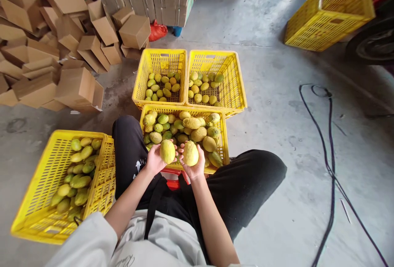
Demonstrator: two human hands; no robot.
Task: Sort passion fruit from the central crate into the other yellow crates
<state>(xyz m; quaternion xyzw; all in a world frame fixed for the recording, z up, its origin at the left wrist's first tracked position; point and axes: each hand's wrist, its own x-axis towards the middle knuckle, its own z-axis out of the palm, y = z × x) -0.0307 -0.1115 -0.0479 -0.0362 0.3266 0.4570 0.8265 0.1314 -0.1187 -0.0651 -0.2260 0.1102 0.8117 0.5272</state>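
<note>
My left hand (156, 159) holds a yellow-green papaya (167, 151), fingers curled under and around it. In my right hand (195, 164) rests another papaya (191, 153), paler yellow, also cradled from below. The two fruits are side by side with a small gap between them. Both hands are above the near edge of a yellow plastic crate (227, 152) between my knees. That crate holds many papayas (191, 123), green, yellow and brownish, some round and some longer.
Behind it stand two yellow crates (135, 90) (241, 90) with smaller layers of fruit. Another yellow crate (33, 189) with longer fruit sits to my left. Cardboard boxes (75, 86) pile up back left. A cable (332, 152) and an upright yellow crate (326, 21) are at the right.
</note>
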